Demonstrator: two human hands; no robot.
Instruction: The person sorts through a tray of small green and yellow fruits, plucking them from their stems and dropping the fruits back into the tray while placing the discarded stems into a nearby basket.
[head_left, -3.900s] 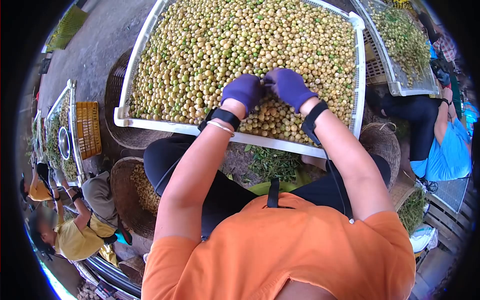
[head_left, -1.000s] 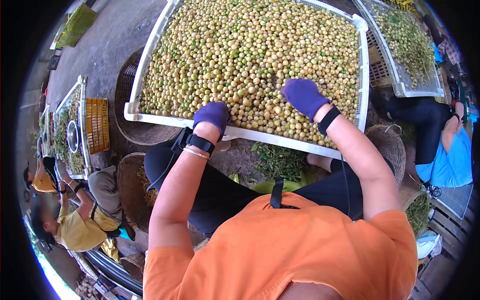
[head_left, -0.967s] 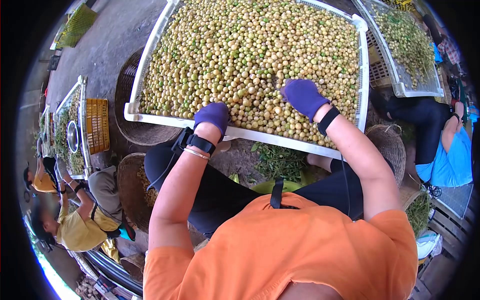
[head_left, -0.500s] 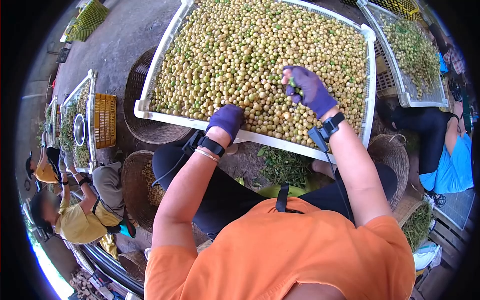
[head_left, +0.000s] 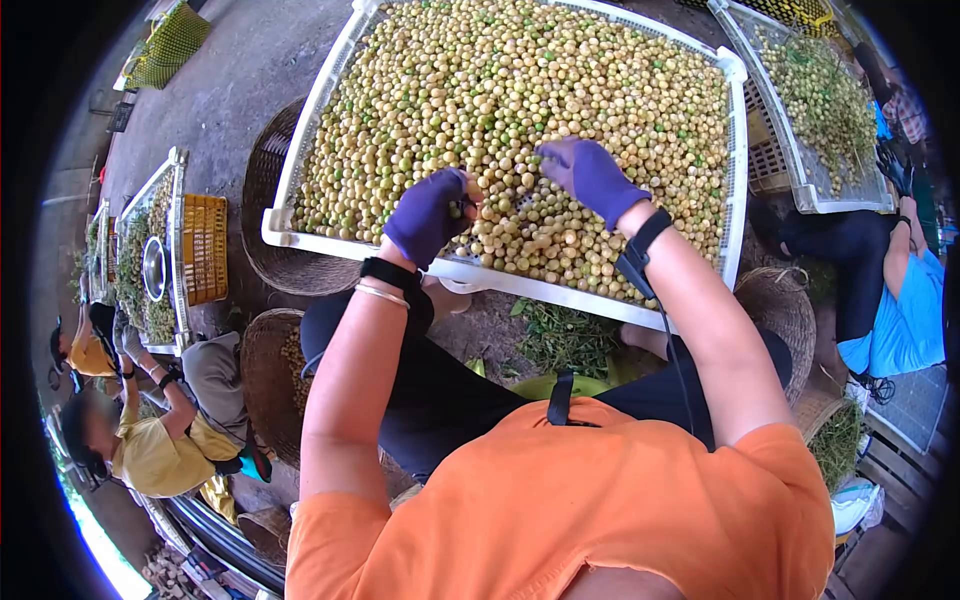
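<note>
A white-rimmed mesh tray (head_left: 600,297) in front of me is heaped with small round yellow-green fruits (head_left: 520,100). Over its near left part, my left hand (head_left: 432,215), in a purple glove with bare fingertips, has its fingers curled in; whatever they hold is hidden. My right hand (head_left: 595,180), gloved the same way, reaches in from the right over the middle of the heap. Its fingers stretch leftward, a little apart from the thumb, just at the fruits. A patch of tray mesh shows between the two hands.
Wicker baskets stand at the tray's left (head_left: 290,270), lower left (head_left: 265,385) and right (head_left: 780,315). Leafy trimmings (head_left: 570,335) lie beneath the near rim. Another tray (head_left: 800,130) is at right, beside a person in blue (head_left: 905,320). People in yellow work at left.
My left hand has lifted from the near rim and turned over the fruits. My right hand has moved left and its fingers have straightened; the green pieces seen in it no longer show.
</note>
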